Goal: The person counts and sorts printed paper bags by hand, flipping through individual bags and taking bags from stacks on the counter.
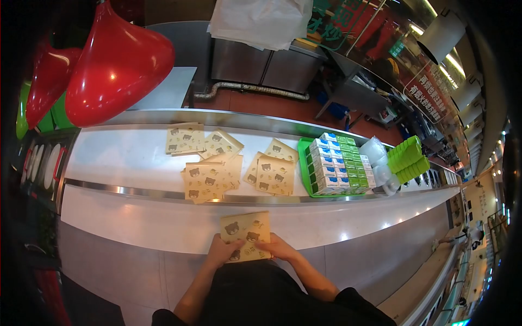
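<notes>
Close to my body, both hands grip one bear-print paper bag (244, 225), tan with brown bear heads. My left hand (222, 250) is closed on its left edge, thumb over the front. On the right edge my right hand (280, 249) pinches it the same way; the fingers behind the paper are hidden. Beyond the bag, on the white counter, lie loose overlapping piles of the same paper: one pile (185, 138) at the back left, one (209, 179) nearer the front edge, and another (274, 174) to the right.
A green tray (304, 163) of stacked small cartons (331, 165) stands on the counter (119, 152). Right of it are clear plastic containers (375, 155) and green stacked containers (408, 157). Red lampshades (119, 65) hang at the upper left. A metal rail (136, 190) runs along the counter.
</notes>
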### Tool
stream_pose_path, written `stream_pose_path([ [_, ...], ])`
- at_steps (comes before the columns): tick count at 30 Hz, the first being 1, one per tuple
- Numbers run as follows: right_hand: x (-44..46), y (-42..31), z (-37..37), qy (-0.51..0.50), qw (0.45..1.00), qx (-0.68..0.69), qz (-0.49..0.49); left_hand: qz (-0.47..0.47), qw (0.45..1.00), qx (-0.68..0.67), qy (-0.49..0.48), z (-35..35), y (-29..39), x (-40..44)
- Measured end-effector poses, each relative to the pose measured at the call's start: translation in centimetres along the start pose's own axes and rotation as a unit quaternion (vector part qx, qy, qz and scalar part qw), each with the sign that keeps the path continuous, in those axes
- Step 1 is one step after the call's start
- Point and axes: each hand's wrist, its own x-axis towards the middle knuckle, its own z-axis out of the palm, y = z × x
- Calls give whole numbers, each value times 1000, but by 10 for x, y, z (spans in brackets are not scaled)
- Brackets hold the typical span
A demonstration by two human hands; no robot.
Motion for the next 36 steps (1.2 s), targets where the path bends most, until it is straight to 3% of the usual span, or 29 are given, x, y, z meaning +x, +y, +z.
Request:
stream_pose_path([
  [21, 14, 43, 11, 74, 992, 99, -14, -28, 997, 48, -44, -7, 8, 9],
  [27, 13, 36, 6, 46, 996, 53, 57, -26, 999, 28, -30, -5, 10, 9],
  [29, 16, 42, 10, 78, 989, 117, -40, -23, 999, 32, -28, -4, 13, 9],
  [33, 8, 27, 12, 84, 989, 107, -60, -4, 1000, 14, -13, 5, 13, 4],
  [36, 0, 23, 13, 105, 979, 169, -44, -22, 998, -32, -54, 7, 25, -1],
])
